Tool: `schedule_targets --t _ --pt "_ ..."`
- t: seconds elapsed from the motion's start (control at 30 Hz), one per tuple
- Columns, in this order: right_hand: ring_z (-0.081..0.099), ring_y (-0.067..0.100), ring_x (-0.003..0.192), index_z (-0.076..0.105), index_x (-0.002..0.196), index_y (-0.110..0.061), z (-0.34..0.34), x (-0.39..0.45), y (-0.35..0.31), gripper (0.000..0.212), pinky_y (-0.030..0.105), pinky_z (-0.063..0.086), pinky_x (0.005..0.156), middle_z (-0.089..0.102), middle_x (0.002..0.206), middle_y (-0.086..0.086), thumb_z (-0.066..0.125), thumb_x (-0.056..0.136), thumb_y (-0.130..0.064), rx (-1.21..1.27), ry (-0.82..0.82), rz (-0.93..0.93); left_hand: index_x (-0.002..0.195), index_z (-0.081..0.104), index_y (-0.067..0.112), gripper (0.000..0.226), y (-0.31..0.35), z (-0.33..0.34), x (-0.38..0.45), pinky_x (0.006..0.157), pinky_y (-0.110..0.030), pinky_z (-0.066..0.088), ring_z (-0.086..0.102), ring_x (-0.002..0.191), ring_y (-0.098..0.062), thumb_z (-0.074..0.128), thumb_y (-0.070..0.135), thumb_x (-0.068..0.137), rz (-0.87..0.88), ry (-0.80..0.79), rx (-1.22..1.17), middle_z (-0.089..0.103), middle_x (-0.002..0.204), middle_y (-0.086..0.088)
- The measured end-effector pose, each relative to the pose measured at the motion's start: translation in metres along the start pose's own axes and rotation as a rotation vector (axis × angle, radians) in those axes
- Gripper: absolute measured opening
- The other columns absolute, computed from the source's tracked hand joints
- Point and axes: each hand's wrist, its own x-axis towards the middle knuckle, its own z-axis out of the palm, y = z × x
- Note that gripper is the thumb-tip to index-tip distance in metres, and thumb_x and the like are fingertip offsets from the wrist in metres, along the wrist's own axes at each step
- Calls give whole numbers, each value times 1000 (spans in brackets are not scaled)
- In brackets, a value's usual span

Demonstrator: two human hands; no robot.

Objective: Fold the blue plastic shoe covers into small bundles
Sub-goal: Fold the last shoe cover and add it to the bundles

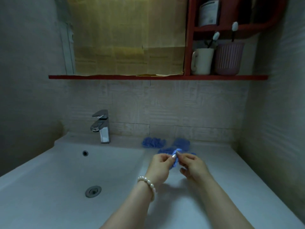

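Note:
A crumpled blue plastic shoe cover (176,160) hangs between my two hands above the white counter. My left hand (159,169), with a pearl bracelet at the wrist, pinches its left side. My right hand (194,166) pinches its top with thumb and forefinger, the other fingers curled. Behind them lie more blue shoe covers: a bunched one (153,142) by the wall, another (181,143) to its right, and a flatter one (165,149) partly hidden by the held cover.
A white sink basin (49,171) with drain (93,191) fills the left. A chrome faucet (101,128) stands at the back. A red shelf (148,77) above holds a white mug (202,61) and a pink cup (228,58) with toothbrushes.

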Motion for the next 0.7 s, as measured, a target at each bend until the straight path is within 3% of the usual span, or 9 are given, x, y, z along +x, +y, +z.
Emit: schedule_targets --t 0.1,0.17,0.2,0.27,0.37,0.47,0.53,0.6,0.7 --pt "48 7 44 61 64 -9 -15 5 0 21 16 38 41 57 46 -5 64 85 -11 72 217 -117 63 64 25 26 -13 4 5 74 -31 44 58 68 -10 66 42 83 46 271 120 66 67 8" --pt "50 9 46 57 61 -10 -31 6 -5 26 19 41 45 56 45 -5 64 87 -11 57 372 -190 77 64 33 16 -19 -2 6 86 -30 34 57 93 -8 61 46 85 75 400 576 67 91 12" --pt "51 13 51 56 61 -10 -37 5 -7 27 21 42 50 56 49 -2 63 88 -11 56 437 -201 90 65 36 11 -22 -7 7 88 -28 26 52 105 -6 59 45 85 96 369 779 63 105 15" --pt "50 14 58 54 64 -10 -46 4 -8 27 21 42 53 54 61 4 60 90 -12 108 514 -177 114 59 38 31 -29 -12 10 99 -30 18 41 122 -4 59 39 83 90 164 989 52 126 19" --pt "55 13 56 53 66 -10 -46 1 -7 26 14 46 44 56 66 7 58 91 -14 173 522 -133 122 53 29 39 -36 -7 10 113 -42 4 40 128 -12 54 34 83 61 -90 1083 51 131 9" --pt "57 8 43 54 67 -8 -43 -1 -5 26 13 45 39 57 64 9 58 91 -13 137 499 -138 102 60 22 21 -39 -6 10 109 -36 12 54 111 -16 45 31 90 130 -54 1183 65 107 4" --pt "56 5 40 54 67 -7 -40 -3 -2 25 13 45 38 57 64 10 57 92 -12 76 473 -142 98 64 21 24 -40 -8 9 103 -30 17 57 104 -17 42 29 92 189 21 1188 68 102 2" --pt "55 2 37 54 66 -7 -37 -5 -2 26 13 45 38 57 63 11 57 91 -11 32 453 -146 99 68 22 25 -40 -10 6 92 -25 26 59 101 -20 45 30 93 225 95 1120 70 102 2" --pt "57 8 46 54 65 -8 -31 -11 -4 26 14 45 42 57 62 7 60 90 -12 -12 446 -178 84 70 13 19 -37 -16 1 69 -27 35 63 84 -26 54 22 89 223 202 848 71 86 -7"
